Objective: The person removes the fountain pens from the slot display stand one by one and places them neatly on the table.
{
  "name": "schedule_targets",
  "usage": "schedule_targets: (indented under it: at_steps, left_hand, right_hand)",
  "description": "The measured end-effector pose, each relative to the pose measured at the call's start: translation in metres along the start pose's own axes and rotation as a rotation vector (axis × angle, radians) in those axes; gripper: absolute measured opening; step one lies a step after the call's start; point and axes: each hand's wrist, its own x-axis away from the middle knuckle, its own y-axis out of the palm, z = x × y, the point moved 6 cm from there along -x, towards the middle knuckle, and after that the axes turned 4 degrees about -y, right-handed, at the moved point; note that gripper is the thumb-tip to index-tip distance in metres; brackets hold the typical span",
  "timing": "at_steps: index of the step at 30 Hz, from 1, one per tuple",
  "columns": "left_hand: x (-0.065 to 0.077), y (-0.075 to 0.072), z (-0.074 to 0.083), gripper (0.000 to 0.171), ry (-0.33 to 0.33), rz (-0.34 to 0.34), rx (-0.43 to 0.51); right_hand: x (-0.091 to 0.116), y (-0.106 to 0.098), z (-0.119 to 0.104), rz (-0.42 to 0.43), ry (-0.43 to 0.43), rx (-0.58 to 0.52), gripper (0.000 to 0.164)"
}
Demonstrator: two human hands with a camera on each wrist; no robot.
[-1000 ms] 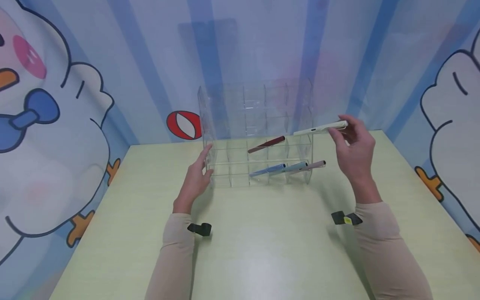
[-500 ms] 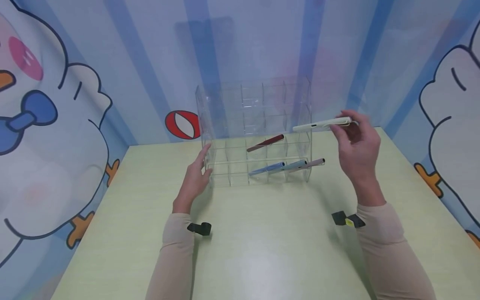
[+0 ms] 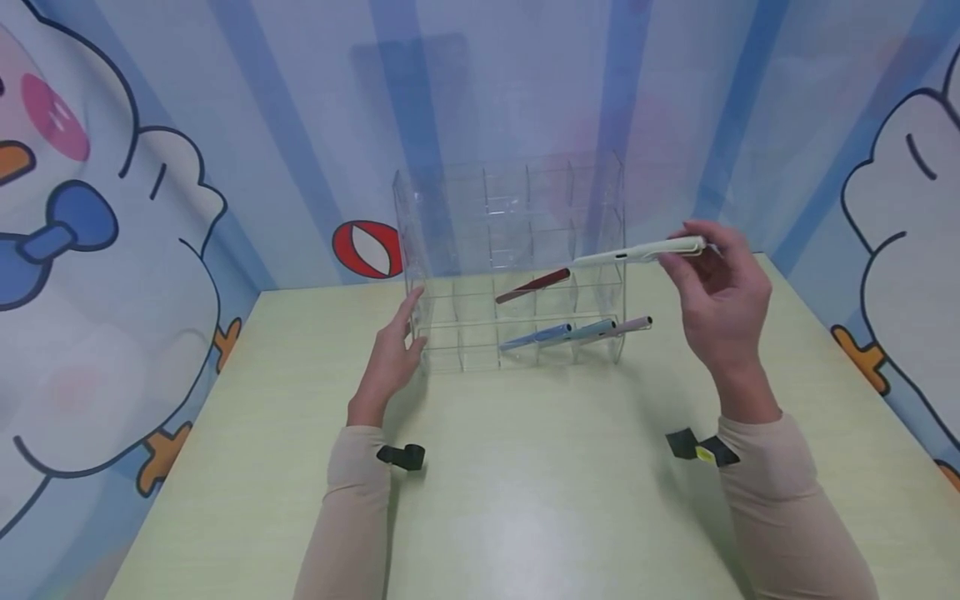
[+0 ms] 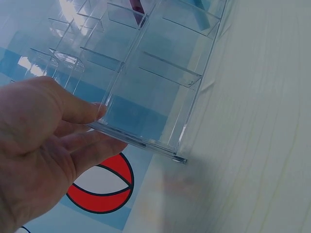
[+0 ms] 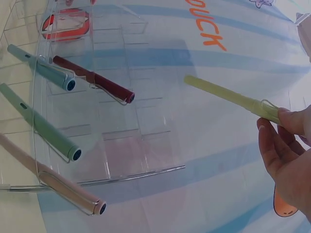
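Your right hand (image 3: 723, 300) pinches the pale pen (image 3: 637, 252) near its clip end, in the air by the right side of the clear rack (image 3: 480, 323). Your left hand (image 3: 386, 358) has fingers and thumb gripping the rack's left side. The pen looks light, stiff and probably slick; pinch near the clip. Versus half a second ago, its free tip reaches slightly further left.

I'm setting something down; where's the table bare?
Bare tabletop lies before the clear rack, between the left sleeve and right sleeve, and outside each. Crowded: the rack's lower right (blue pen, teal pen, pink pen, dark-red pen); nearby, the right hand holds a white pen.
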Motion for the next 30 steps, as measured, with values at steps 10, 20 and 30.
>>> schedule_targets:
  at_steps: [10, 20, 30]
  left_hand:
    - [0.0, 0.0, 0.0, 0.083, -0.001, 0.004, 0.004]
    - [0.002, 0.0, 0.001, 0.083, -0.016, -0.002, -0.001]
    - [0.001, 0.0, 0.001, 0.083, -0.029, -0.006, 0.007]
  right_hand:
    - [0.0, 0.003, -0.016, 0.009, -0.016, -0.15, 0.042]
    - [0.004, 0.005, -0.031, 0.026, -0.033, -0.289, 0.04]
    - [0.011, 0.018, -0.038, -0.058, -0.036, -0.287, 0.04]
